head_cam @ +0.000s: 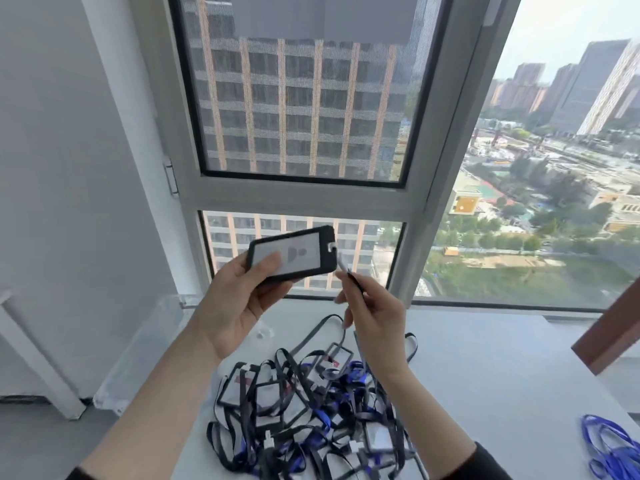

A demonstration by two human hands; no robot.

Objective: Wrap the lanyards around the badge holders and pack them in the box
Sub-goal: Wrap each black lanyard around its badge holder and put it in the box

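While the left hand (239, 299) grips the stiff, light badge holder (292, 252) by its edge, the right hand (374, 317) pinches its limp lanyard (353, 278) just below the clip, probably the best hold.

Left hand (239, 299), right hand (375, 320) bare; black sleeves (493, 462) ending near elbows.

Forearms up, left hand (239, 303) in curled grip, right hand (375, 317) in fingertip pinch
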